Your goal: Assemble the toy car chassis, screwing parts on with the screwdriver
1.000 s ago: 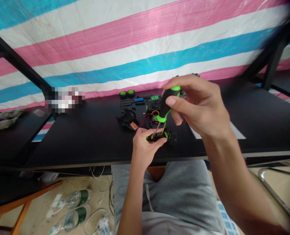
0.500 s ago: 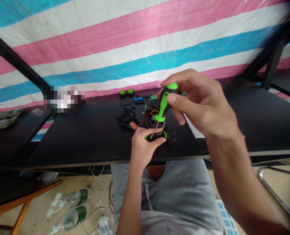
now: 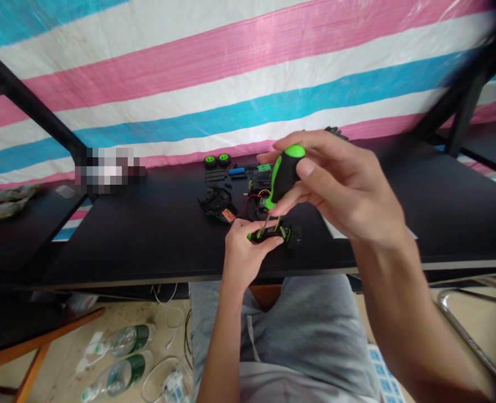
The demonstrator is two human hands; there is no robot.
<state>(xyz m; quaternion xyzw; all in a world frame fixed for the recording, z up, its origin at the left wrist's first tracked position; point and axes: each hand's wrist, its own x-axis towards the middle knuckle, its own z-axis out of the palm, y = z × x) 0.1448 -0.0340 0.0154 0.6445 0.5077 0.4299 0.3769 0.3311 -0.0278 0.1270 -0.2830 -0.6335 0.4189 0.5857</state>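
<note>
My right hand (image 3: 335,179) is closed on the handle of a green and black screwdriver (image 3: 287,174), which stands tilted with its shaft pointing down. The tip reaches into a toy car chassis (image 3: 268,232); exactly what it touches is too small to make out. Around the left end of that chassis, my left hand (image 3: 248,243) is wrapped, thumb in front and fingers behind. A black wheel (image 3: 296,236) sticks out at the chassis's right end. Thin yellow and red wires run up behind it. Just beyond lies a black car body part (image 3: 217,204).
Two green-rimmed wheels (image 3: 217,160), a blue battery (image 3: 236,171) and other black parts lie at the back of the black table (image 3: 126,235). A white sheet (image 3: 335,228) is partly under my right hand. Plastic bottles (image 3: 122,372) and cables lie on the floor.
The fingers of my right hand have shifted on the screwdriver, and its handle has turned, showing more black. My left hand and the chassis stay in place.
</note>
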